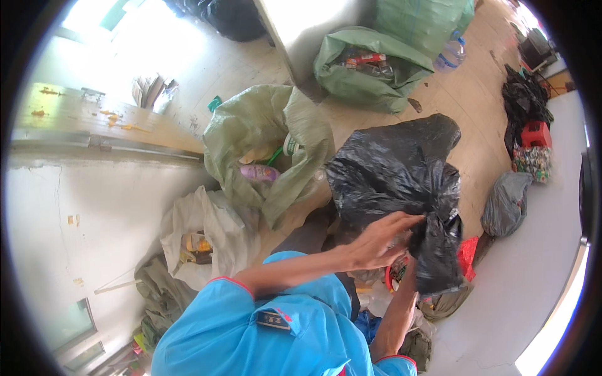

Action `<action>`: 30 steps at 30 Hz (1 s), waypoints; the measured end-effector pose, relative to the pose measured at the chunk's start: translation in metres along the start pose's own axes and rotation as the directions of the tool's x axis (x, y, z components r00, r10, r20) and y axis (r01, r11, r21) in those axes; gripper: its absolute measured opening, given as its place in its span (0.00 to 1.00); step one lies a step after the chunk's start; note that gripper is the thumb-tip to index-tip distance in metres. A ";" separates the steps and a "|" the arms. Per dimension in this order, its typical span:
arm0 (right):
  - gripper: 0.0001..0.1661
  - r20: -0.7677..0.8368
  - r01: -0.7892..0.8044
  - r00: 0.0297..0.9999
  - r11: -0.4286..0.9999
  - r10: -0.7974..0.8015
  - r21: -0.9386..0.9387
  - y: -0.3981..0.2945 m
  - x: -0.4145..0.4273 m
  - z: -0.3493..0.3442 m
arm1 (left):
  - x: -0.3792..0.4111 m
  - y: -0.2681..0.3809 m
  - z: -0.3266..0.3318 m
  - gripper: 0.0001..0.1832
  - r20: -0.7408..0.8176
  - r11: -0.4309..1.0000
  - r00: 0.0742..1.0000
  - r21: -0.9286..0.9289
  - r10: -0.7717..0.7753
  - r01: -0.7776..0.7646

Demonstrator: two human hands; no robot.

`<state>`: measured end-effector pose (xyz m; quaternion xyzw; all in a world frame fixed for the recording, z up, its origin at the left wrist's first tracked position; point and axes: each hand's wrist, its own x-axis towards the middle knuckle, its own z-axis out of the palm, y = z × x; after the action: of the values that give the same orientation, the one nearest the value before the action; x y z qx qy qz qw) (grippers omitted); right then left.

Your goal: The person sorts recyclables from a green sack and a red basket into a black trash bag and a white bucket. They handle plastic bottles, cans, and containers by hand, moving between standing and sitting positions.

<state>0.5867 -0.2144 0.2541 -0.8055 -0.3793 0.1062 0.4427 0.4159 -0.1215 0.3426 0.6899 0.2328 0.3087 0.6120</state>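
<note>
A black plastic bag [390, 169], gathered at its neck, lies in front of me to the right. My left hand [383, 239] reaches across to that neck, fingers stretched and somewhat apart, fingertips against the plastic. From below comes my right forearm [397, 312]; the hanging end of the bag hides most of the right hand, so its grip cannot be seen. Under my hands is a red-rimmed container [390, 279] with small things inside. An open green woven sack [301, 113] to the left holds a purple bottle [259, 173] and a white tub [290, 144].
Another green sack [329, 61] with bottles stands further off, beside a large clear water bottle [451, 55]. A whitish sack [225, 235] is at left by the wall. Along the right wall lie a grey bag [507, 204], a red plastic piece [536, 135] and black bags [524, 101].
</note>
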 end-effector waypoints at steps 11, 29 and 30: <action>0.17 0.042 -0.106 0.985 0.771 0.169 -0.628 0.070 -0.020 -0.083 | -0.111 -0.258 -0.300 0.31 -0.753 0.232 0.519 0.464 -0.404 0.855; 0.18 0.116 -0.114 0.948 0.658 0.296 -0.744 0.023 0.027 0.028 | -0.010 -0.320 -0.520 0.14 -0.870 0.669 0.438 0.187 -0.228 0.720; 0.18 0.171 -0.058 0.953 0.702 0.252 -0.710 0.023 0.054 0.053 | -0.021 -0.290 -0.547 0.15 -0.919 0.743 0.344 0.092 -0.193 0.663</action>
<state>0.6085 -0.1498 0.2137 -0.9211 -0.3749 0.0954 0.0435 0.0285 0.2879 0.0859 0.4660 0.7512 0.3694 0.2867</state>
